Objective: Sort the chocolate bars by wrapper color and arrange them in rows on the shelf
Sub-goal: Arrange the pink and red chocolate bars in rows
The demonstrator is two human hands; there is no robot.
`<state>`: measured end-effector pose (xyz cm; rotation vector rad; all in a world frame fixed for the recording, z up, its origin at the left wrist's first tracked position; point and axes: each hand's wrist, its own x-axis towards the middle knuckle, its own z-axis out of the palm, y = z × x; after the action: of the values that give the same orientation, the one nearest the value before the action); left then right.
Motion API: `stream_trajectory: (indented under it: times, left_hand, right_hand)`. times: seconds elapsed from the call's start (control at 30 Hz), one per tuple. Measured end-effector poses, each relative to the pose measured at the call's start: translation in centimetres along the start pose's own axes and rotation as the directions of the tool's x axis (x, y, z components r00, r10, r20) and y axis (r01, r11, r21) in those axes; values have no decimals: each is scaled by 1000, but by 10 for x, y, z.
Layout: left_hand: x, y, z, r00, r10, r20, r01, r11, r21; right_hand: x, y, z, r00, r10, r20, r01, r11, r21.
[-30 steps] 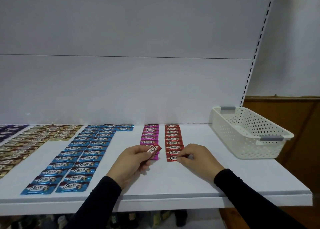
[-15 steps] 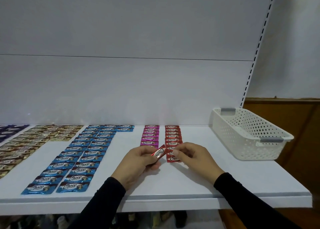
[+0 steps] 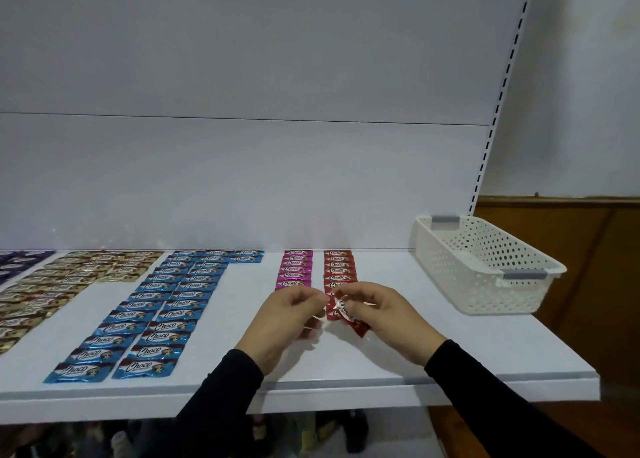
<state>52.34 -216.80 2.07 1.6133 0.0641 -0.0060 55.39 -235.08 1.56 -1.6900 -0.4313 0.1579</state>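
Observation:
A red-wrapped chocolate bar [image 3: 350, 318] is tilted just above the near end of the red row [image 3: 338, 267], and my right hand [image 3: 384, 315] pinches it. My left hand [image 3: 285, 317] is beside it with fingers curled, its fingertips close to the bar's upper end; whether they touch it I cannot tell. It covers the near end of the magenta row [image 3: 296, 267]. Two blue rows [image 3: 166, 305] run left of that, then gold bars [image 3: 69, 277] and purple ones [image 3: 14, 260] at the far left.
All rows lie on a white shelf [image 3: 450, 347] with a white back panel. A white perforated basket [image 3: 485, 284] stands at the shelf's right end, partly overhanging it. Brown wooden panelling is beyond the right edge. Bottles show dimly below the shelf.
The red bar went from my left hand's fingers over to my right hand. Both hands came together over the near end of the red row.

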Motion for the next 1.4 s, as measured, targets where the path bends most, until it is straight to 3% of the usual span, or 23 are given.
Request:
stream_trajectory:
  times: [0.17,0.27,0.4,0.5,0.57,0.63,0.77,0.83,1.03,1.4]
  left_hand:
    - [-8,-3,6,999,-23,27,20,994,110]
    - [-10,-7,5,999,-40,-21,41,997,61]
    - [-15,-8,6,998,-64,-14,64,997,43]
    - [-15,-10,0,998,26,-56,-14,979,204]
    - [-13,-12,-15,974,195,-113,-117,866,486]
    - [-12,-14,-34,955,280,-99,-124,679,723]
    - [-11,-20,-64,988,145,-62,0,392,920]
    - [-12,-23,-72,996,89,-31,2,310,951]
    - [-11,-25,-76,1000,-21,8,-3,208,978]
    - [-8,-31,-77,1000,-25,8,-4,170,985]
  right_hand:
    - [-4,3,0,1000,-18,15,19,1000,-21]
    - [-8,9,-3,994,-103,-42,94,981,-169]
    - [-16,13,-6,970,-244,-10,215,872,-440]
    - [-17,15,-11,970,-242,-10,204,837,-508]
    - [-17,17,-16,979,-201,-21,154,813,-562]
    - [-19,19,-19,988,-150,-29,105,804,-585]
    - [-18,20,-17,996,-88,-8,62,759,-649]
    - [-17,19,-15,996,-87,-4,60,722,-690]
    - [-17,19,-14,991,-130,-38,66,708,-704]
    - [-9,18,-10,983,-182,20,136,652,-746]
